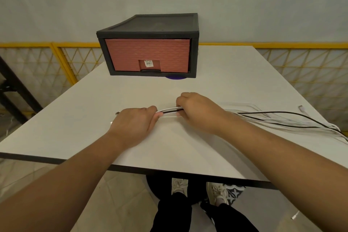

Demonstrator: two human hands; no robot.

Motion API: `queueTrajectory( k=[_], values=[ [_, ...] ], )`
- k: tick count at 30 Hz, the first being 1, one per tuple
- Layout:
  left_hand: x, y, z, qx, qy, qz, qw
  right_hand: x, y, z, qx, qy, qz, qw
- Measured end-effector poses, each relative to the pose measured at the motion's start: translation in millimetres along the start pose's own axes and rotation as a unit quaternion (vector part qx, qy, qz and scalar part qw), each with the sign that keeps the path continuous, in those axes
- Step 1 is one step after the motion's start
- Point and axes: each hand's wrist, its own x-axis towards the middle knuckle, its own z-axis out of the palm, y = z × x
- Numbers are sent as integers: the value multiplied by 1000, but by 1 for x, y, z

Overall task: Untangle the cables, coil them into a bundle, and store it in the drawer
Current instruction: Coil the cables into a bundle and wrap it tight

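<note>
A: Item one, cables (pixel 169 109)?
B: White and black strands bunched; left hand (pixel 133 124) and right hand (pixel 197 111) both curl fingers round them, slack trailing to 3 o'clock on the table (pixel 75 118).
A: Drawer (pixel 131 52)?
B: At 12 o'clock, closed; contents unseen.
</note>
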Motion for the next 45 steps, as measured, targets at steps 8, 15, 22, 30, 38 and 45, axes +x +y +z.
queueTrajectory(
  k=[8,15,22,30,38,45],
  values=[
    [0,1,-1,-9,17,17,1000,0,0,18,-65,41,-1,997],
    [0,0,0,4,31,22,999,-2,5,11,-115,11,-40,993],
    [-1,0,2,-20,29,15,999,-8,8,3,-151,-46,44,987],
    [0,2,-3,-46,1,-8,999,-34,54,-10,-169,-71,151,971],
    [1,3,-5,-34,-27,-16,999,-54,90,-16,-148,-72,204,965],
    [-1,1,-2,-24,7,-15,1000,-44,72,-27,52,-116,152,980]
  ],
)
